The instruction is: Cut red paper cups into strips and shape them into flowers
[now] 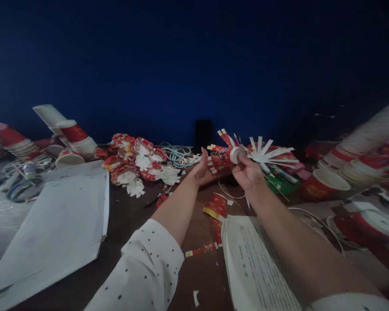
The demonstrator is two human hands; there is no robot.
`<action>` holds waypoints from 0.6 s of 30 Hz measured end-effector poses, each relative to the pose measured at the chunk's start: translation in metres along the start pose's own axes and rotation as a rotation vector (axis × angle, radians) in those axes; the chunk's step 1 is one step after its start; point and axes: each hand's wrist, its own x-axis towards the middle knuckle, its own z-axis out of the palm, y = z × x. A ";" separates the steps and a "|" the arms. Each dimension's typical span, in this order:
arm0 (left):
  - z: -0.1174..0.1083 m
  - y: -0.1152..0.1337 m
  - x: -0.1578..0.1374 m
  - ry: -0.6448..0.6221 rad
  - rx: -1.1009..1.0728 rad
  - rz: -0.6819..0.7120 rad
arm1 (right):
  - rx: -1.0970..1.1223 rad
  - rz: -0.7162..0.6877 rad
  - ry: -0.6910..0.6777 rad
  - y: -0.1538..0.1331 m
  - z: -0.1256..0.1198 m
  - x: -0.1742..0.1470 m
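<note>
Holds a cut paper cup [221, 162] in the right hand [249, 172], pinching firmly at the white base [237, 154] with thumb and fingers. Lifted above the desk [204, 272], straight ahead at full reach, between both hands. Lying roughly crosswise along its long axis, with base to the right and loose strips splaying leftward and up. Nearest to the base, then, with the right hand; nearest to the strips with the left hand [203, 172]. Open there, thumb raised, palm turned toward the strips, fingers partly hidden behind the cup; impossible to tell touching from just beside, and no firm grip to be seen.

Just right of the held cup, a fan of white strips [269, 155]. Below, red paper scraps [216, 206] and a stack of printed sheets [253, 263]. To the left, past some pale blue cord [178, 155], a pile of red-and-white cut cups [142, 160].
</note>
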 end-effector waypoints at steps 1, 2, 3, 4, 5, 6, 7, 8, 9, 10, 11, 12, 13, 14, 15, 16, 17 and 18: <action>0.000 -0.001 -0.002 -0.006 -0.008 -0.009 | 0.015 0.030 0.001 0.002 0.000 0.000; 0.000 -0.002 -0.004 -0.015 -0.011 -0.016 | 0.020 0.061 0.016 0.004 -0.001 0.000; -0.001 -0.003 -0.006 -0.025 -0.012 -0.019 | 0.019 0.087 0.036 0.006 -0.001 0.000; -0.001 -0.003 -0.008 -0.037 -0.013 -0.020 | 0.013 0.105 0.061 0.008 -0.002 0.000; -0.001 -0.003 -0.009 -0.047 -0.015 -0.019 | 0.005 0.118 0.088 0.009 -0.003 0.000; -0.001 -0.003 -0.010 -0.055 -0.017 -0.016 | -0.007 0.126 0.114 0.010 -0.004 0.001; 0.000 -0.002 -0.011 -0.061 -0.017 -0.015 | -0.025 0.132 0.137 0.011 -0.005 0.001; 0.000 -0.001 -0.011 -0.066 -0.014 -0.017 | -0.051 0.140 0.158 0.011 -0.006 0.001; 0.000 -0.001 -0.010 -0.073 -0.005 -0.019 | -0.081 0.150 0.178 0.011 -0.006 0.000; 0.000 0.000 -0.010 -0.082 0.012 -0.022 | -0.108 0.160 0.197 0.011 -0.006 0.000; 0.000 0.000 -0.009 -0.092 0.033 -0.026 | -0.128 0.171 0.218 0.011 -0.006 -0.001; -0.001 0.000 -0.008 -0.102 0.057 -0.028 | -0.137 0.182 0.241 0.011 -0.005 -0.002; -0.002 0.000 -0.007 -0.107 0.081 -0.028 | -0.138 0.191 0.266 0.011 -0.005 -0.003; -0.003 0.000 -0.005 -0.107 0.103 -0.025 | -0.131 0.198 0.286 0.011 -0.003 -0.004; -0.004 0.000 -0.004 -0.103 0.123 -0.024 | -0.122 0.204 0.299 0.010 -0.002 -0.005; -0.005 -0.001 -0.003 -0.097 0.139 -0.023 | -0.115 0.210 0.308 0.010 -0.001 -0.006; -0.006 -0.001 -0.002 -0.094 0.151 -0.020 | -0.109 0.213 0.310 0.009 0.000 -0.007; -0.007 -0.002 0.000 -0.104 0.159 -0.014 | -0.100 0.212 0.308 0.008 0.002 -0.008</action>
